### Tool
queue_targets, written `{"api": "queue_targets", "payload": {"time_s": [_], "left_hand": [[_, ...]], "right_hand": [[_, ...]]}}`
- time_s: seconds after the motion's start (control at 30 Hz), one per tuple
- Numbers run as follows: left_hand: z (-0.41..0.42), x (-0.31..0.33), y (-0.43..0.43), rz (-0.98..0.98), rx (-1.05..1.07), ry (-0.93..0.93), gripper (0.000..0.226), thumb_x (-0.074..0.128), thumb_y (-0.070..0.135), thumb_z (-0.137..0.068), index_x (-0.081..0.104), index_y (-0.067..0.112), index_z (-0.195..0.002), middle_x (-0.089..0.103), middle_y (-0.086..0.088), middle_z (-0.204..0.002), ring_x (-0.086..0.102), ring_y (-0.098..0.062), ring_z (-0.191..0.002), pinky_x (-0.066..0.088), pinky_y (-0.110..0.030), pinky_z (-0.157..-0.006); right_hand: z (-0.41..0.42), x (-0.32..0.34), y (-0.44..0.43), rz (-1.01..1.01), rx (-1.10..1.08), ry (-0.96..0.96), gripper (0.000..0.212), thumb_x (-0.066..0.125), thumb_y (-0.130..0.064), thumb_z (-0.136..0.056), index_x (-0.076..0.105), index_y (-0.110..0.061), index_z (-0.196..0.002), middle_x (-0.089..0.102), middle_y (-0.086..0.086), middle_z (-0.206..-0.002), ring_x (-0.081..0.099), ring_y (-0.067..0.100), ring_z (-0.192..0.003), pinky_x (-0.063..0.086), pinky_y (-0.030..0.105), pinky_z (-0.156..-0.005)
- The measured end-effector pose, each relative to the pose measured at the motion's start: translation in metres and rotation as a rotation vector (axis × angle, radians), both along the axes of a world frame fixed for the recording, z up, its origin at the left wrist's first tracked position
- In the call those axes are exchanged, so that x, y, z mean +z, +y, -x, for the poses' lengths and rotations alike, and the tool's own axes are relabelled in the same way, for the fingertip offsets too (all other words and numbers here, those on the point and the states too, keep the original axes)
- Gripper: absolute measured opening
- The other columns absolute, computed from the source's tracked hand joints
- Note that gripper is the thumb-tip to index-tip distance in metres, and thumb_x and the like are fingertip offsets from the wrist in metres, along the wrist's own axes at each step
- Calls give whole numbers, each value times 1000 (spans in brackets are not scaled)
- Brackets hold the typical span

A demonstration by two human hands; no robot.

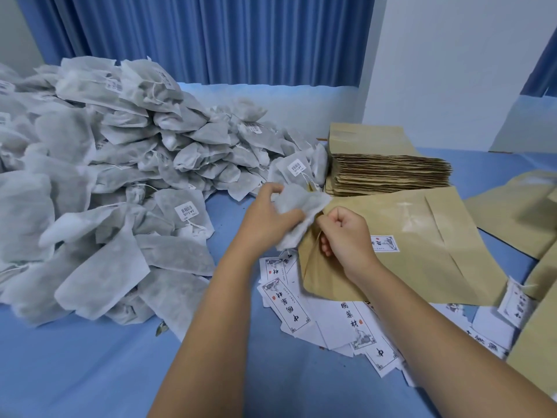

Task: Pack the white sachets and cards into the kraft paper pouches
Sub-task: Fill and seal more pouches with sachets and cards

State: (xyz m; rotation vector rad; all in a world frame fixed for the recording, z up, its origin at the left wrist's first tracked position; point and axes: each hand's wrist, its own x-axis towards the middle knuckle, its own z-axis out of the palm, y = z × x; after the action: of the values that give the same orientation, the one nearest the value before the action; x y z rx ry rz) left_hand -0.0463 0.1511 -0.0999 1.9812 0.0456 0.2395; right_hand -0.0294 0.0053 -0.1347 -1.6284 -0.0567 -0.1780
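While left hand (266,217) clutches white sachet (301,203) at kraft pouch (422,251) mouth, right hand (349,233) pinching pouch edge, fingers curled

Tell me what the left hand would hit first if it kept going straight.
Probably the kraft pouch that the right hand pinches; the left hand holds a white sachet right at its edge. Depth is unclear.
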Motion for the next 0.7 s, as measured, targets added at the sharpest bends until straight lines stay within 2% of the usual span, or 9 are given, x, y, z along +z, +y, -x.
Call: {"api": "queue_targets", "payload": {"time_s": [0.13,0.2,0.27,0.37,0.4,0.47,0.6,0.63,0.7], "left_hand": [[-1,-4,-9,-251,-54,-98,22,73,27,-77,54,28,-88,47,9,-66,44,-12,-61,31,-20,-51],[0,-7,-15,-432,-64,-164,16,70,24,-76,56,26,-81,51,6,-67,46,-16,-67,31,-15,-50],[1,-10,-22,-541,-117,-159,6,63,20,-78,58,21,-75,56,0,-70,49,-21,-72,31,-22,-52],[-3,-14,-31,-669,-154,-118,25,50,8,-83,45,17,-60,49,2,-64,46,-24,-71,27,-28,-52],[-3,-14,-33,-652,-160,-97,24,49,7,-84,49,14,-62,52,-2,-67,48,-25,-73,31,-27,-54],[-2,-13,-30,-437,-239,-4,18,50,9,-88,60,6,-74,61,-6,-76,56,-24,-77,41,-29,-63],[7,-3,-12,500,-782,431,28,37,-10,-94,59,8,-96,69,4,-78,66,-5,-72,53,-18,-63],[6,-3,-10,567,-795,460,29,37,-11,-94,58,8,-98,70,2,-81,67,-5,-74,54,-18,-65],[3,-8,-19,344,-619,356,27,43,-8,-93,60,13,-89,69,-3,-81,65,-9,-71,53,-18,-62]], "right_hand": [[1,0,-4,-67,-75,-78,28,54,2,-81,42,-13,-60,43,0,-40,38,13,-32,30,20,-36],[4,2,-4,-89,-80,-144,27,57,-1,-79,41,-13,-61,41,0,-40,36,12,-33,29,20,-37],[8,4,-1,-39,-38,-215,26,59,-5,-76,40,-13,-60,41,3,-42,36,13,-35,30,19,-39],[15,7,4,53,15,-271,19,56,-9,-68,39,-11,-60,41,13,-51,38,19,-44,33,21,-44],[15,8,3,51,12,-273,20,55,-7,-69,38,-12,-60,41,13,-51,38,17,-43,32,21,-43],[16,10,1,17,-11,-273,26,55,3,-74,38,-12,-60,41,11,-48,37,11,-36,31,20,-40],[15,19,-4,-80,3,-260,30,54,9,-79,40,-11,-62,42,21,-47,37,11,-33,30,17,-36],[15,21,-5,-102,15,-252,31,55,8,-80,40,-12,-61,44,17,-45,36,12,-33,30,18,-36],[15,21,-5,-118,41,-235,34,56,8,-82,39,-12,-61,45,4,-41,36,12,-33,30,18,-35]]}}
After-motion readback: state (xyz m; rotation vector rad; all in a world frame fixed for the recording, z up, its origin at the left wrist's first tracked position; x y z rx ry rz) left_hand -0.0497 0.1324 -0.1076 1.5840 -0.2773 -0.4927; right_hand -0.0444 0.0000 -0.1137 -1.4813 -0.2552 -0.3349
